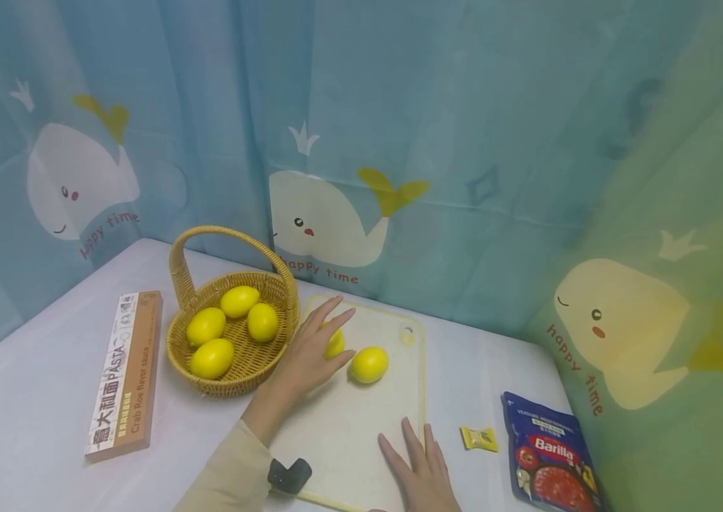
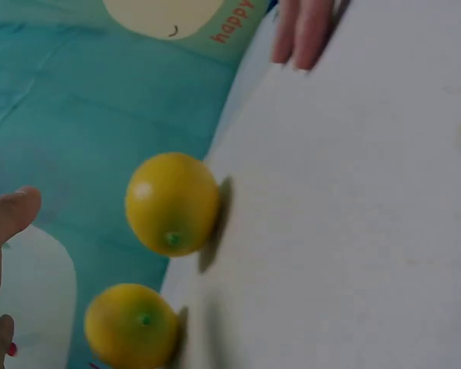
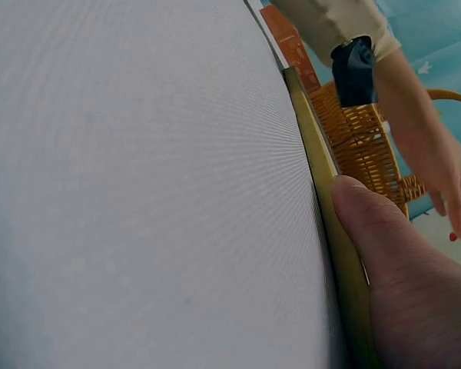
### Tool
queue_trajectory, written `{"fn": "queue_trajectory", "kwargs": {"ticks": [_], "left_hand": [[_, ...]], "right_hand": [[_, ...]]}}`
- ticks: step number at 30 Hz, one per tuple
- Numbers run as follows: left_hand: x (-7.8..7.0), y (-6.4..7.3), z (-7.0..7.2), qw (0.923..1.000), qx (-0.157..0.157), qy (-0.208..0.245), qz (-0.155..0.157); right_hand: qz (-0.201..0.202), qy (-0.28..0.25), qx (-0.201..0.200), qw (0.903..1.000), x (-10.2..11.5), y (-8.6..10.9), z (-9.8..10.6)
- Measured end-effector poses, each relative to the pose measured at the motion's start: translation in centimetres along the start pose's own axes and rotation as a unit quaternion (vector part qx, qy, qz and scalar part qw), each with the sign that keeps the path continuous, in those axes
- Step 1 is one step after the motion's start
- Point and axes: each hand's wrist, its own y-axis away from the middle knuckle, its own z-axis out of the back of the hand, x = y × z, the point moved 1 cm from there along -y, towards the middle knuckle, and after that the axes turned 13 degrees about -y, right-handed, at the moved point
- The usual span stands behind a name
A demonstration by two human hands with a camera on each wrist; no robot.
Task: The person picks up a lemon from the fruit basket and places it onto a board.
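Yellow lemons [image 1: 370, 365] lie near the left hand [image 1: 311, 350].

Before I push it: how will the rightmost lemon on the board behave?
Likely rolls: the lemon is rounded and sits on a flat board. May feel slippery, as its skin looks smooth and shiny.

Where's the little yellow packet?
In the head view, the yellow packet lies at lower right, between the cutting board and the blue Barilla pouch.
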Motion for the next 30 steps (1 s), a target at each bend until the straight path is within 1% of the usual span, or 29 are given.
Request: {"fn": "queue_trajectory", "kwargs": {"ticks": [4,7,13,18,24,27,30], "left_hand": [[-0.6,-0.4,1.5,0.9997,-0.003,-0.011,-0.023],[-1.1,-0.6,2.9,0.9992,0.001,-0.020,-0.034],[-1.8,-0.7,5.9,0.9985,0.009,-0.024,-0.049],[-2.1,-0.6,8.3,0.9983,0.026,-0.019,-0.049],[-1.9,0.0,10.6,0.9976,0.049,0.000,-0.049],[-1.8,0.3,11.7,0.9976,0.048,0.002,-0.050],[-1.6,0.6,13.0,0.9982,0.036,0.003,-0.047]], "right_hand": [[-0.008,-0.004,0.005,0.9999,0.0,0.0,-0.1],[-0.012,-0.007,0.010,0.9999,0.1,0.0,0.0],[-0.018,-0.008,0.014,0.9997,0.2,0.0,0.1],[-0.016,-0.003,0.010,0.9998,0.1,-0.1,0.0],[-0.015,-0.009,0.010,0.9998,0.1,-0.2,0.0],[-0.018,-0.015,0.015,0.9996,0.1,-0.1,0.0],[-0.013,-0.015,0.012,0.9997,0.1,-0.1,0.0]]}}
